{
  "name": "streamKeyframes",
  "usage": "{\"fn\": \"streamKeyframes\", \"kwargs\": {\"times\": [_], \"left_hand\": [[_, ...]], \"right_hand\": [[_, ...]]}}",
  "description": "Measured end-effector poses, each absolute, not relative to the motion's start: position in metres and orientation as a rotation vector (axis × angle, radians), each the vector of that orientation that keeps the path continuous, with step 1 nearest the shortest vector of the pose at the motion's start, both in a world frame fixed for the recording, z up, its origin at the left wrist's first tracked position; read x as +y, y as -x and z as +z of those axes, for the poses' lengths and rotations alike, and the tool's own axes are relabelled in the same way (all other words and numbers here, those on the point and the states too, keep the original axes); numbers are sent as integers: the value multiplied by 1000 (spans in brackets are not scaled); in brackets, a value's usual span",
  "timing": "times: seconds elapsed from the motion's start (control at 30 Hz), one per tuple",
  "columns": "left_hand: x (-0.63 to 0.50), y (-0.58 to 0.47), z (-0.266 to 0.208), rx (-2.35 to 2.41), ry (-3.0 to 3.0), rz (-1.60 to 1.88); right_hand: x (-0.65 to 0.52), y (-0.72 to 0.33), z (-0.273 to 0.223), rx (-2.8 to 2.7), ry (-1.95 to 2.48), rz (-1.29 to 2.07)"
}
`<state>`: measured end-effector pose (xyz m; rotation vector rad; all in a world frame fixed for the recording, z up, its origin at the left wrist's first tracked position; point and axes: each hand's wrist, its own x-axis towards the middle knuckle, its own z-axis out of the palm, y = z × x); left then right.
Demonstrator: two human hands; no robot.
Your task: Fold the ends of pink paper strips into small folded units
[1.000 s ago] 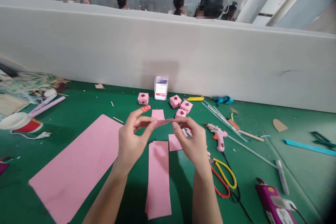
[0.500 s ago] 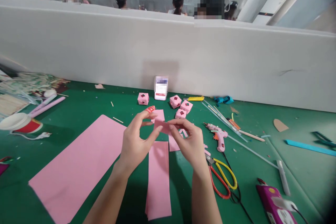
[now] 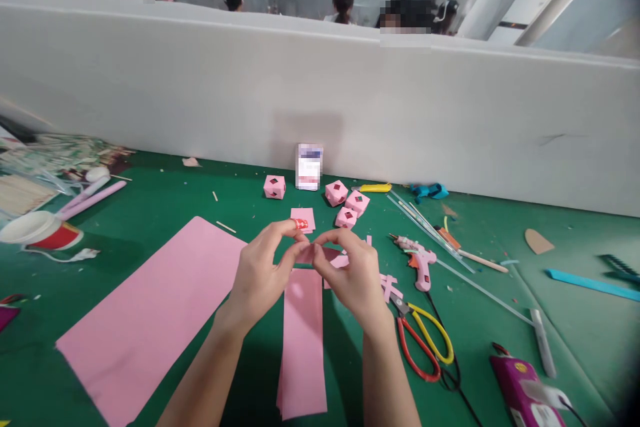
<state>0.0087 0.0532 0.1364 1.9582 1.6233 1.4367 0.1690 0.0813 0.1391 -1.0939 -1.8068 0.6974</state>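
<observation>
Between my two hands is a small piece of pink paper [image 3: 303, 254], mostly hidden by the fingers. My left hand [image 3: 265, 273] pinches its left side, with a red patterned wrap on one finger. My right hand [image 3: 353, 270] pinches the other side, its fingertips close to the left ones. Below them lie long pink paper strips [image 3: 303, 347] in a stack. Just beyond the fingers is a small pink paper square [image 3: 303, 219]. Pink paper scraps [image 3: 389, 285] lie right of my right hand. Folded pink paper boxes [image 3: 337, 193] with diamond holes stand farther back.
A large pink sheet [image 3: 155, 320] lies at left, near a paper cup [image 3: 43, 230]. Scissors [image 3: 425, 340], a glue gun [image 3: 419, 260] and a yellow cutter [image 3: 375, 188] lie at right. A phone [image 3: 309, 167] leans on the white partition [image 3: 200, 87]. A purple power strip [image 3: 523, 387] sits front right.
My hands have come closer together and turned slightly, fingertips now nearly meeting on the small paper. More of the pink square behind and the scraps at right shows.
</observation>
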Motion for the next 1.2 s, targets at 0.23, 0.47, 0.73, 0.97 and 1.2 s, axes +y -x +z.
{"fn": "streamKeyframes", "kwargs": {"times": [0.23,0.47,0.73,0.97,1.2], "left_hand": [[54,4,136,1705,-1782,1564],[54,9,139,1617,-1610,1807],[54,3,136,1675,-1539,1739],[58,2,140,1682,-1400,1699],[61,2,140,1703,-1437,1588]], "right_hand": [[96,-194,128,-1803,1244,538],[97,-206,134,-1632,1333,579],[92,-187,134,-1813,1207,937],[92,-188,133,-1879,1186,848],[93,-186,132,-1922,1172,791]]}}
